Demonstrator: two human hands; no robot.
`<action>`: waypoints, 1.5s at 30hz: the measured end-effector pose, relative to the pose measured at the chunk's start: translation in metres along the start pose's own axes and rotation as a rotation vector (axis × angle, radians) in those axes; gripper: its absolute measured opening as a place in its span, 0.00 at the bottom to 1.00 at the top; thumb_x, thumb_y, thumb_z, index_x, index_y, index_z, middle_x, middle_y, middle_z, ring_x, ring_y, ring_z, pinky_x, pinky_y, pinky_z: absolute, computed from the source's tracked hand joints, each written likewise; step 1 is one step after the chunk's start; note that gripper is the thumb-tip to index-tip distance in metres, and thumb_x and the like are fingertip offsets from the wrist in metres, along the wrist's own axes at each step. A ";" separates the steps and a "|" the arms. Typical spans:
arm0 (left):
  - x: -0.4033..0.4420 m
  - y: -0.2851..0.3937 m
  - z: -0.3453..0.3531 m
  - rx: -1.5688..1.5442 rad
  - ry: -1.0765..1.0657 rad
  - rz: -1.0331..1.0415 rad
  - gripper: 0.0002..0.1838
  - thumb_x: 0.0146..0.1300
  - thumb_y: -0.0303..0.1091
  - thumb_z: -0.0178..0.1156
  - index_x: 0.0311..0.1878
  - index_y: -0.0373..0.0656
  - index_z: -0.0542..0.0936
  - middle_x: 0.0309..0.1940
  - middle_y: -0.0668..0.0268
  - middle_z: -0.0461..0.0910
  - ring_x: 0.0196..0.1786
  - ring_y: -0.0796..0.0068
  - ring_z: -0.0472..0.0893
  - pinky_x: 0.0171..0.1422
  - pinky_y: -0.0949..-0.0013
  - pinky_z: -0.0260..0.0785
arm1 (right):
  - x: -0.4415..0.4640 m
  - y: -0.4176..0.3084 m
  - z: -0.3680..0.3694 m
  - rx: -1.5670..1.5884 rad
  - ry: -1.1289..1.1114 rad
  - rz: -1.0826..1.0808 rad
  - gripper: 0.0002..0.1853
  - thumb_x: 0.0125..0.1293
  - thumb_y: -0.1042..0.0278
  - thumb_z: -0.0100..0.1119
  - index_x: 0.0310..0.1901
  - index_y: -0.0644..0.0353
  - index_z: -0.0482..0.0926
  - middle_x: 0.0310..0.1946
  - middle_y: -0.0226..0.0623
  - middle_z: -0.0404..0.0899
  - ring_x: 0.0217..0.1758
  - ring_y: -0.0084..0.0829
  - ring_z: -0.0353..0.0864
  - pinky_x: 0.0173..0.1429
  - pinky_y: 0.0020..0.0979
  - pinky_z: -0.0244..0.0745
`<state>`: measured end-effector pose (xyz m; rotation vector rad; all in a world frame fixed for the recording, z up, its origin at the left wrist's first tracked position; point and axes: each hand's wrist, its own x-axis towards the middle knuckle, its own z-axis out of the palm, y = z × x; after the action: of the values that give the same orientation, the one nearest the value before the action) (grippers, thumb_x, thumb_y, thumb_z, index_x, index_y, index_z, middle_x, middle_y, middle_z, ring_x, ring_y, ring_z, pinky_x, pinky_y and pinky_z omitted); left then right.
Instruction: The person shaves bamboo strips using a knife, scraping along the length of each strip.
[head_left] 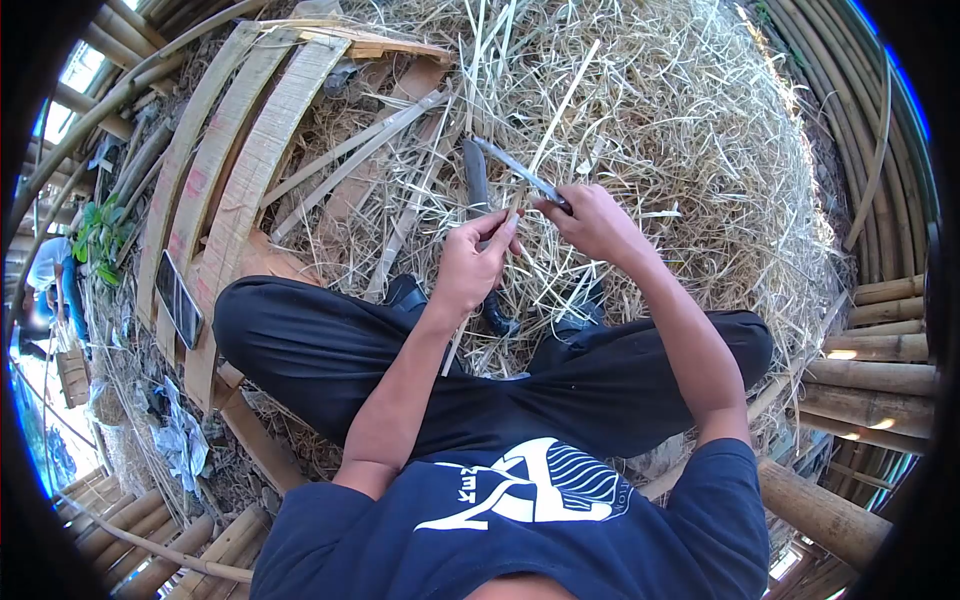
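My right hand (592,222) is closed round the handle of a knife (522,172), whose blade points up and to the left. Just left of it, my left hand (474,262) pinches a thin pale bamboo strip (566,108) that slants up to the right past the blade. A dark sheath-like object (476,178) stands behind my left hand, partly hidden by it. Thin shavings (660,160) cover the ground in front of me and between my legs.
Wooden slats (250,150) lie at the left, with a phone (180,300) on them. Loose flat strips (360,150) rest beside the slats. Bamboo poles (870,375) line the right side. Another person (48,270) is at the far left.
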<state>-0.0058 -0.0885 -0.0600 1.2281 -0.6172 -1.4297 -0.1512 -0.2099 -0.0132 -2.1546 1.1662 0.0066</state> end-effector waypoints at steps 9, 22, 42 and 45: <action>0.002 -0.016 -0.006 0.383 0.120 0.201 0.11 0.67 0.28 0.59 0.51 0.38 0.83 0.23 0.79 0.74 0.25 0.91 0.63 0.27 0.80 0.54 | -0.002 0.004 0.037 -0.098 0.053 -0.130 0.12 0.53 0.67 0.57 0.23 0.70 0.80 0.20 0.58 0.77 0.28 0.55 0.80 0.40 0.47 0.76; -0.002 -0.015 -0.001 0.367 0.151 0.284 0.11 0.65 0.27 0.60 0.48 0.37 0.84 0.26 0.67 0.81 0.25 0.85 0.68 0.31 0.75 0.63 | 0.004 0.013 0.064 -0.114 0.143 -0.094 0.13 0.51 0.67 0.58 0.17 0.70 0.78 0.13 0.57 0.74 0.21 0.55 0.80 0.31 0.46 0.78; -0.030 0.012 0.005 -0.017 -0.134 -0.175 0.16 0.72 0.31 0.53 0.60 0.38 0.76 0.20 0.80 0.64 0.15 0.93 0.55 0.17 0.82 0.48 | 0.046 0.109 -0.054 -0.118 0.490 0.704 0.16 0.64 0.62 0.54 0.32 0.70 0.80 0.35 0.51 0.83 0.37 0.37 0.83 0.45 0.38 0.79; -0.022 0.013 0.001 -0.105 -0.108 -0.162 0.17 0.73 0.31 0.52 0.62 0.39 0.74 0.21 0.78 0.65 0.14 0.93 0.56 0.16 0.82 0.49 | 0.051 0.111 -0.040 0.438 0.357 0.533 0.21 0.69 0.51 0.52 0.28 0.63 0.77 0.20 0.34 0.73 0.19 0.22 0.68 0.24 0.28 0.66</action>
<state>-0.0043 -0.0720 -0.0409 1.1442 -0.5181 -1.6517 -0.2147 -0.3112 -0.0603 -1.4535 1.7335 -0.3755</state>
